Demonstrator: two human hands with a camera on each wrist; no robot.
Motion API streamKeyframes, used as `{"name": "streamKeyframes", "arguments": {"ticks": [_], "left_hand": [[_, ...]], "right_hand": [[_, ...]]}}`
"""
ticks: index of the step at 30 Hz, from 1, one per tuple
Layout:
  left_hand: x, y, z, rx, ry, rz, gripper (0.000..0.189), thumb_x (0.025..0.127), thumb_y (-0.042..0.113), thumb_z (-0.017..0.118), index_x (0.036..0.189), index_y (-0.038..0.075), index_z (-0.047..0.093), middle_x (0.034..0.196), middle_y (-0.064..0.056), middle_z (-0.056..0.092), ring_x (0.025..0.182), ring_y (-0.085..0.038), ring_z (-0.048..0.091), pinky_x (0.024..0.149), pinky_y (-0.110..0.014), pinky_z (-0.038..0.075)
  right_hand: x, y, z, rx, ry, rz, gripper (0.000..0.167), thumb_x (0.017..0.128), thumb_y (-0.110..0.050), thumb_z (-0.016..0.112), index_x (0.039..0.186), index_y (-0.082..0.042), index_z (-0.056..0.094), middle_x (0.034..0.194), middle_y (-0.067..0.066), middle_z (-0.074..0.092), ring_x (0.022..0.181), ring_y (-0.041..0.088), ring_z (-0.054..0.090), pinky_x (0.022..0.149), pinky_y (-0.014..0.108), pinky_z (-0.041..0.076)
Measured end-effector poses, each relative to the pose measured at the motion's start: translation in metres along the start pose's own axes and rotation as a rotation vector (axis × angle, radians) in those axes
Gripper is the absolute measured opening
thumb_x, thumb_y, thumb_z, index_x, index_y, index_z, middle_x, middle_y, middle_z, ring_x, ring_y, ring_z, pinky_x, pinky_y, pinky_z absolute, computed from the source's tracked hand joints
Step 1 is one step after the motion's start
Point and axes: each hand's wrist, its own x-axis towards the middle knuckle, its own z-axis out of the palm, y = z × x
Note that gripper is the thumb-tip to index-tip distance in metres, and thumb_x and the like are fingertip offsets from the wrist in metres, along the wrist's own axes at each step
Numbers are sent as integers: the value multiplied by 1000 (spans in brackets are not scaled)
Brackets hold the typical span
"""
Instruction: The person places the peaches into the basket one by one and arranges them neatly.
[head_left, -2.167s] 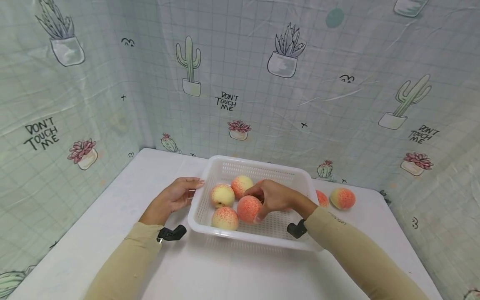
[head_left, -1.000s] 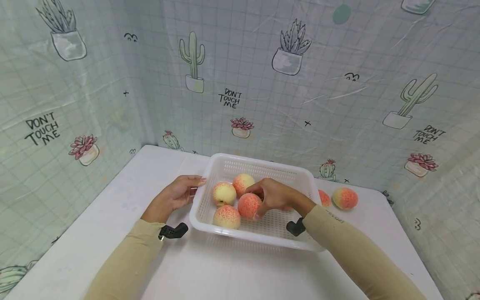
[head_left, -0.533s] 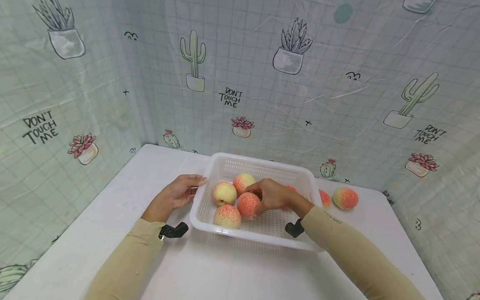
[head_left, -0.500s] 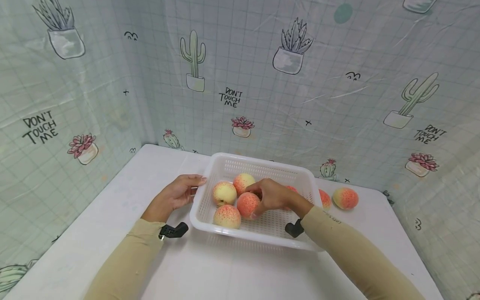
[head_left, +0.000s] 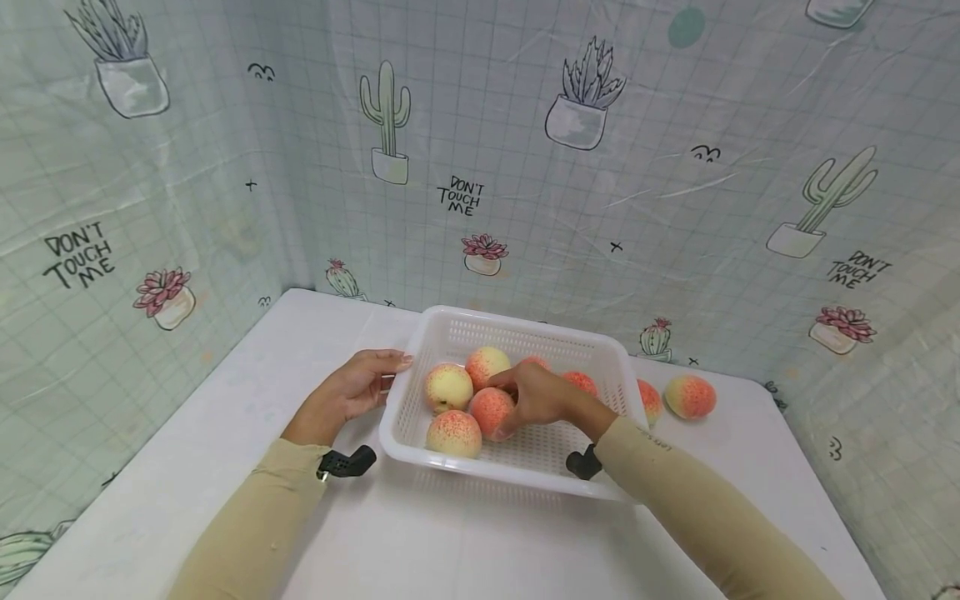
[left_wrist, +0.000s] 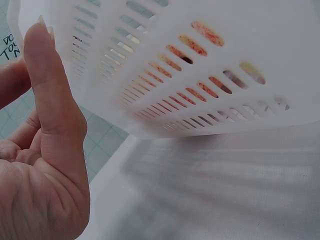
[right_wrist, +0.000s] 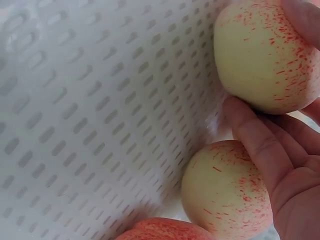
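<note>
In the head view, a white slotted plastic basket holds several yellow-and-red peaches. My right hand reaches in and grips a reddish peach, thumb on the near side and fingers behind it. The right wrist view shows this peach with fingertips underneath; another peach lies by the fingers. A yellow peach, a speckled one and one farther back sit beside the held one. My left hand holds the basket's left rim, its fingertips at the edge.
Two peaches lie on the white table right of the basket, one partly hidden and one in full view. Inside the basket, a red peach is partly behind my right hand. A cactus-print curtain encloses the table.
My right hand has shifted slightly left with the gripped peach, bringing it closer to the yellow peaches. More of the red peaches behind the hand shows. The left hand stays at the rim.
</note>
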Motion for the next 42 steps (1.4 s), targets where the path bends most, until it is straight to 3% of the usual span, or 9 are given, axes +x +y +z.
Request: {"name": "streamKeyframes", "arguments": {"ticks": [5, 13, 16, 20, 24, 29, 37, 42], "left_hand": [[0, 0, 0, 16, 5, -2, 52, 102, 19, 68, 148, 1, 53, 121, -3, 74, 102, -17, 72, 86, -40, 65], [0, -3, 0, 48, -6, 12, 56, 102, 23, 68, 150, 1, 51, 130, -7, 71, 104, -18, 71, 88, -40, 64], [1, -4, 1, 49, -4, 10, 51, 102, 22, 67, 147, 1, 54, 124, -5, 72, 103, -17, 71, 86, -38, 65], [2, -4, 1, 34, -4, 10, 38, 102, 21, 67, 136, 4, 63, 116, -2, 73, 101, -17, 72, 83, -37, 65], [1, -3, 1, 12, -17, 12, 16, 103, 18, 65, 117, 11, 70, 108, 0, 73, 97, -15, 71, 80, -34, 65], [-1, -3, 0, 2, -24, 6, 9, 104, 17, 63, 105, 17, 72, 104, 3, 73, 95, -14, 70, 80, -32, 63], [-4, 1, 1, -18, -76, 7, 10, 105, 18, 63, 110, 17, 72, 109, 3, 72, 97, -13, 71, 81, -32, 64], [-2, 1, 2, -30, -54, -7, 11, 104, 18, 64, 113, 16, 71, 112, 2, 72, 99, -14, 72, 83, -35, 65]], "right_hand": [[-2, 0, 1, -18, 5, -21, 67, 75, -25, 94, 137, -19, 69, 107, -10, 76, 89, 9, 62, 78, 23, 53], [-8, 0, -1, -29, -2, -30, 72, 78, -29, 93, 143, -18, 64, 85, -6, 67, 78, 11, 55, 66, 23, 44], [-16, 1, -4, 23, 7, 22, 72, 79, -30, 92, 144, -18, 63, 98, -3, 73, 87, 11, 63, 76, 25, 54], [-25, 3, -12, 127, 30, 116, 72, 78, -27, 93, 143, -18, 63, 131, 5, 72, 115, 20, 70, 100, 41, 60], [-35, 7, -29, 126, 56, 131, 68, 80, -26, 92, 141, -16, 65, 130, 11, 74, 119, 27, 71, 102, 47, 59], [-57, 19, -56, 162, 130, 144, 65, 84, -27, 88, 143, -13, 63, 131, 17, 73, 119, 30, 73, 102, 48, 59], [-102, 52, -98, 136, 251, 239, 71, 91, -36, 81, 151, -12, 54, 139, 22, 67, 127, 35, 68, 104, 54, 56], [-130, 76, -112, 152, 336, 292, 72, 92, -38, 80, 153, -12, 52, 143, 23, 64, 132, 40, 63, 107, 58, 54]]}}
